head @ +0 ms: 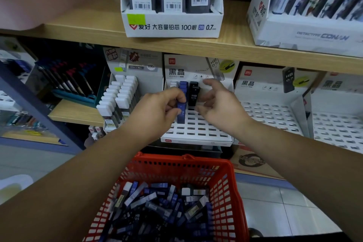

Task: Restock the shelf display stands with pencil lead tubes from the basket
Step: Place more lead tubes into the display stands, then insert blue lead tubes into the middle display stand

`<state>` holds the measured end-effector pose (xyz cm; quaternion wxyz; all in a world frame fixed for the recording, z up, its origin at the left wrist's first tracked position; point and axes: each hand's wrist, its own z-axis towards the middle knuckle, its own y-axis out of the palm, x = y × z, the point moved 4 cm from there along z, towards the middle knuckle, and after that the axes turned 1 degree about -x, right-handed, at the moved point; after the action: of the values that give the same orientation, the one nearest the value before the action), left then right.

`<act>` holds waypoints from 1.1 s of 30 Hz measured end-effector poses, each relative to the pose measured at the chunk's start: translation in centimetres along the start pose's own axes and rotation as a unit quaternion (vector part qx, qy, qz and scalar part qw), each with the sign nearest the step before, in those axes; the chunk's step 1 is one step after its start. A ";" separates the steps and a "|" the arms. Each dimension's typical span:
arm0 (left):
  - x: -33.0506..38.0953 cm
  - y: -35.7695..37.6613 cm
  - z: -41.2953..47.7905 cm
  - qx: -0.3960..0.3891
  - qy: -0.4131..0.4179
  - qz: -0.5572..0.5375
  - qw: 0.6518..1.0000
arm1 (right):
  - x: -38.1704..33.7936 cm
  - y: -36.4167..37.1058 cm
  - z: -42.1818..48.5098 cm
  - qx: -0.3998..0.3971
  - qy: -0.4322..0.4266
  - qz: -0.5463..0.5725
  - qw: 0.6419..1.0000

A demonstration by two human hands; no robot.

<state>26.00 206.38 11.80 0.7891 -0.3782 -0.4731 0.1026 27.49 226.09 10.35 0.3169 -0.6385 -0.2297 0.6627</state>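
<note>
The near basket [225, 188] is red with a lattice of holes, its tubes [157, 202] a mix of dark blue, black and white. The display stand [198, 140] is white, gridded with dark slots. The blue tube [181, 114] is plain; the black tube [193, 97] has white lettering. The far shelf [78, 29] is tan wood.

L hand [157, 109] pinching blue tube [181, 114], red basket [225, 182]

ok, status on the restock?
Left hand grips blue tube, upright over stand. Right hand open, empty. Nothing in the way.
</note>
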 end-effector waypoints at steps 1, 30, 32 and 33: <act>0.0 0.2 -0.1 -0.004 0.001 0.005 1.000 | -0.1 -0.2 -0.3 -0.002 0.003 -0.025 1.000; -3.5 2.4 -11.3 -0.096 -0.188 0.047 0.976 | -3.9 1.8 -8.5 -0.071 -0.081 -0.265 0.958; -4.7 4.0 -13.6 -0.118 -0.223 0.043 0.967 | -3.8 3.4 -11.4 -0.123 -0.066 -0.208 0.968; -5.5 5.0 -14.8 -0.125 -0.238 0.042 0.962 | -3.3 4.6 -12.6 -0.166 -0.048 -0.178 0.969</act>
<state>36.24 199.61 0.76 0.5952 -0.4581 -0.6399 0.1624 39.34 219.29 8.37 0.3077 -0.5982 -0.4617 0.5782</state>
